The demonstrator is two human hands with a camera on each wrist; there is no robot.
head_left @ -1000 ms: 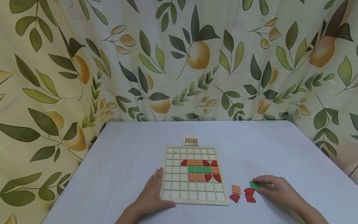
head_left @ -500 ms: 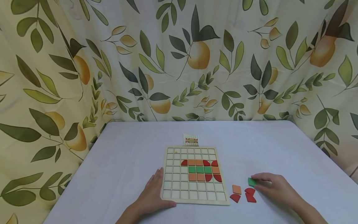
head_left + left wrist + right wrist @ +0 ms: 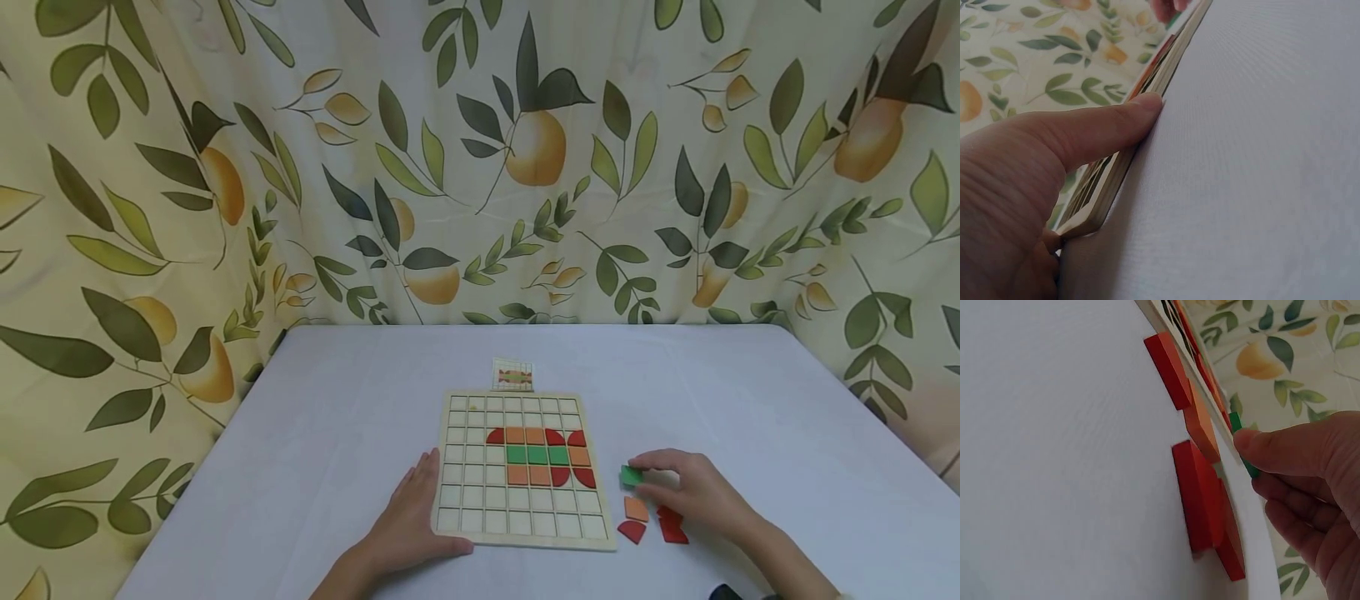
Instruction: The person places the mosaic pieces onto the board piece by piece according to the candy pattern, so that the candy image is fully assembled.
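In the head view a wooden grid board [image 3: 540, 547] lies mid-table, with green and orange square tiles and red curved tiles set in its cells. My left hand [image 3: 405, 521] rests at its lower left corner, fingers straight along the left side. The left wrist view has the thumb [image 3: 1107, 128] lying against the board's edge. Between thumb and fingers my right hand [image 3: 693, 493] pinches a green square tile [image 3: 629, 476], just right of the board. The same green tile [image 3: 1235, 419] stands edge-on in the right wrist view.
Below my right hand lie an orange square tile [image 3: 636, 509], a red quarter-circle tile [image 3: 632, 531] and more red tiles [image 3: 673, 533], partly covered by the hand. A small pattern card [image 3: 513, 376] stands at the board's far edge. A fruit-print curtain [image 3: 480, 208] hangs behind the table.
With the green tile pinched, my right hand has moved left from beyond the red tiles to near the board's right side. My left hand has stayed at the corner.
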